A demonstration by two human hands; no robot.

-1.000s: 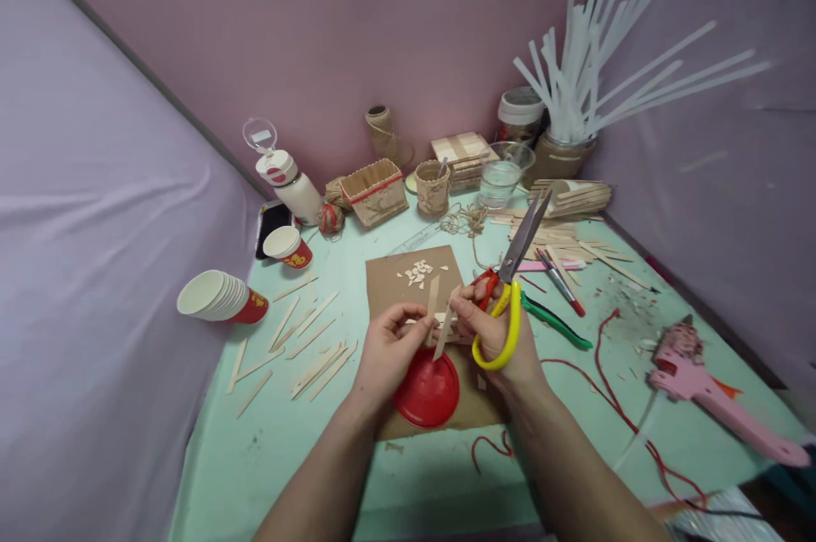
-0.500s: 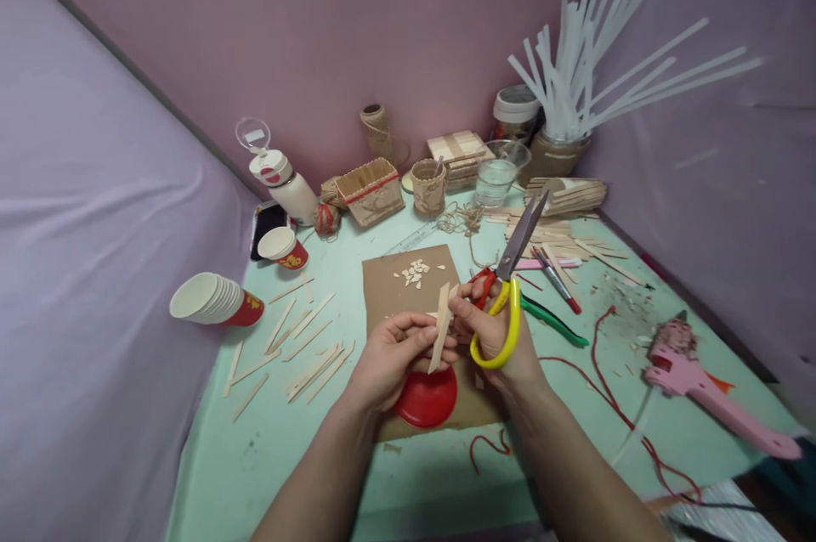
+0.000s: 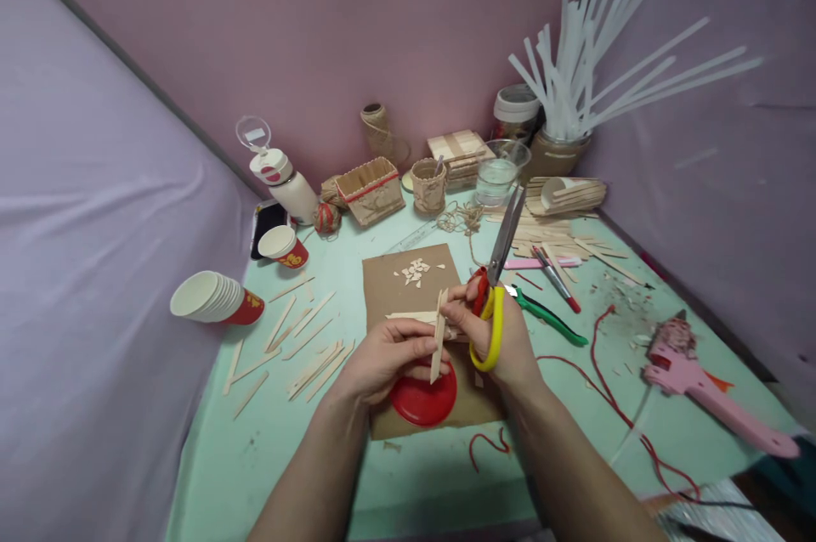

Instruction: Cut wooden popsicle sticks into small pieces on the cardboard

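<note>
Between the fingertips of my left hand and my right hand, cut wooden craft sticks stand nearly upright, pressed together. My right hand also carries the scissors with red and yellow handles, the blades pointing up and away; its thumb and fingertips touch the sticks. Beneath both hands are a red round lid and a brown cardboard sheet. Small wood chips lie in a pile on the cardboard, and another stick lies behind my left hand.
Loose sticks are scattered at left, near stacked paper cups. Green-handled pliers, red cord and a pink glue gun lie at right. Along the back stand a bottle, a small box and a water cup.
The scissors have swung more upright and slightly left with my right hand. The held sticks have turned more upright, and the stick behind my left hand shows more.
</note>
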